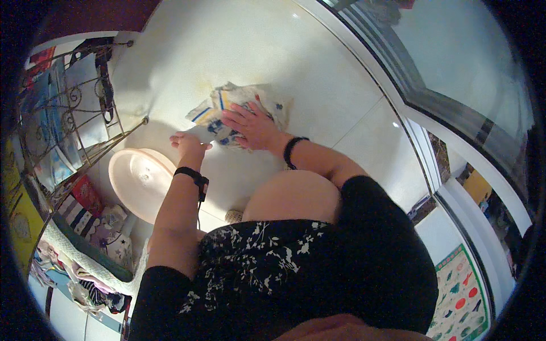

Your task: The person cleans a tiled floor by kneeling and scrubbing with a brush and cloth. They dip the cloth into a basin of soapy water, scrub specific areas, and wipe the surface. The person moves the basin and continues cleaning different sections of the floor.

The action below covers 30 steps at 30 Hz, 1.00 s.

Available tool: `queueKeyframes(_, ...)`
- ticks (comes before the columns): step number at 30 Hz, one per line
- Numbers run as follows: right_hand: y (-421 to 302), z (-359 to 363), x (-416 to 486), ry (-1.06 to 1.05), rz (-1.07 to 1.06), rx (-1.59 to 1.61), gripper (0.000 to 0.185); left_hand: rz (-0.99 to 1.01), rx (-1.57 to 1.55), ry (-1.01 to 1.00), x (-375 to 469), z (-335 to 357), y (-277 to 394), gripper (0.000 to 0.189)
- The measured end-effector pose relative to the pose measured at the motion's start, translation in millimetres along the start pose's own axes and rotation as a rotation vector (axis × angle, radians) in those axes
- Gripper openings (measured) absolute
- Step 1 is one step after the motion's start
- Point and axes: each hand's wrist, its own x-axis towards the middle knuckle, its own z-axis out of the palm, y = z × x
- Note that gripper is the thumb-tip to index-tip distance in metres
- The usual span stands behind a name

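Note:
On the pale tiled floor (239, 47) lies a crumpled cream cloth (277, 106) with blue and yellow stripes and dark blue patterns. My right hand (251, 125) presses flat on it, fingers spread. Just left of the cloth, my left hand (190, 145) is above the floor near a pale flat piece (200, 133) that reaches to the cloth's edge; whether the fingers grip this piece is unclear. A light pink plastic basin (143, 174) stands below and left of my left hand, with a few drops or bubbles inside.
A metal scrollwork rack (74, 100) holding bags stands at the left. Below it are folded clothes (98, 294) and a striped fabric item (81, 213). A glass door frame (384, 96) crosses the right side. My bent knee (294, 196) is close below the cloth.

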Motion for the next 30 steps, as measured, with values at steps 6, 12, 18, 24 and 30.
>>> queueKeyframes(6, 62.3, -69.9, -176.1, 0.005, 0.665, -0.215, 0.066, -0.02, 0.001, -0.082, 3.8, 9.6, -9.2, 0.13)
queueKeyframes(12, 126.8, -110.3, -212.5, 0.483, 1.442, -0.608, 0.065, 0.033, 0.139, -0.053, -10.6, -6.5, 1.3, 0.13)
queueKeyframes(18, 41.1, -57.6, -125.8, 0.045, 0.813, -0.383, 0.065, 0.036, 0.093, -0.011, -11.8, -5.6, 0.5, 0.129)
queueKeyframes(24, 71.6, -91.2, -231.5, 0.088, 0.758, -0.161, 0.058, 0.03, 0.092, -0.031, -8.3, -2.3, 0.8, 0.132)
queueKeyframes(30, 158.3, -72.8, -283.8, 0.161, 1.923, -1.028, 0.057, 0.022, -0.084, 0.01, -10.5, 1.1, 4.7, 0.133)
